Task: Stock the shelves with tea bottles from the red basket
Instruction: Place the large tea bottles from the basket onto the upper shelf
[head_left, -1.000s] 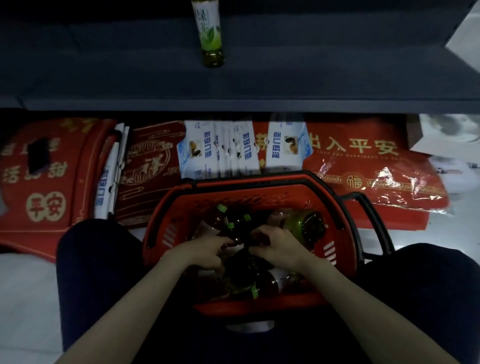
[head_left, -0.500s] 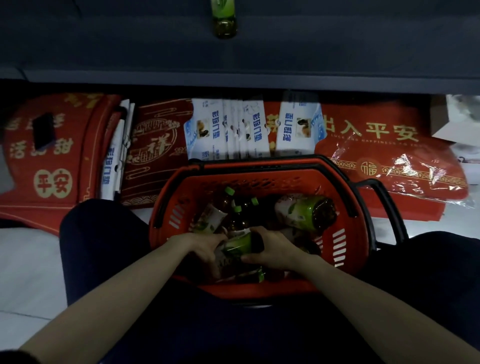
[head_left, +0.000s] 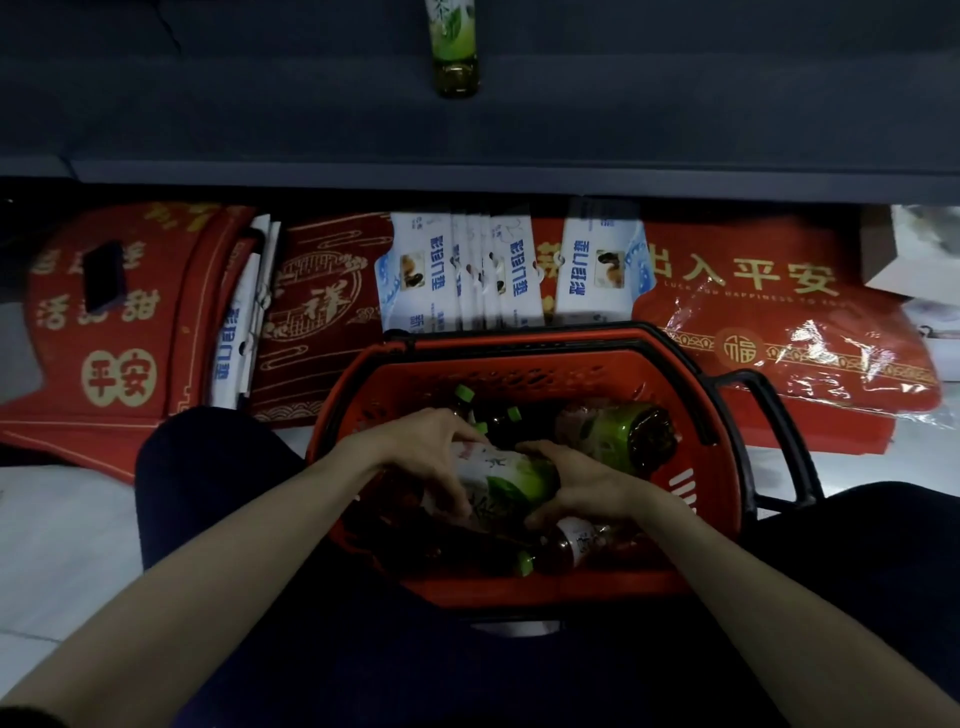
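Far left: red door mat (head_left: 119, 332) with gold characters lies on the floor, partly under the front edge of the shelf (head_left: 675, 109). White packets (head_left: 457, 280) with blue print lean just behind the far rim of the red basket (head_left: 519, 364). The basket sits on the floor between the person's knees.

Left hand (head_left: 423, 457) is inside the basket, left of middle, fingers curled over the left end of a tea bottle (head_left: 511, 480). That bottle lies on its side across the basket's middle, white-green label up, above the other bottles. Cannot tell if it is clear of them. Green caps (head_left: 465, 393) of more bottles poke up near the basket's far left corner.

On the shelf, one upright bottle (head_left: 456, 57) stands alone, well back from the front edge, top cut off by the frame.

Right hand (head_left: 579, 488) grips the tea bottle's right end, fingers wrapped over it, thumb on the near side. Large bottle (head_left: 618, 434) lies on its side by the basket's right wall. Small bottle (head_left: 571, 543) lies at the near rim, green cap pointing left. Black handle (head_left: 779, 415) juts from the basket's right side. Second red mat (head_left: 779, 322), in clear wrap, lies far right.
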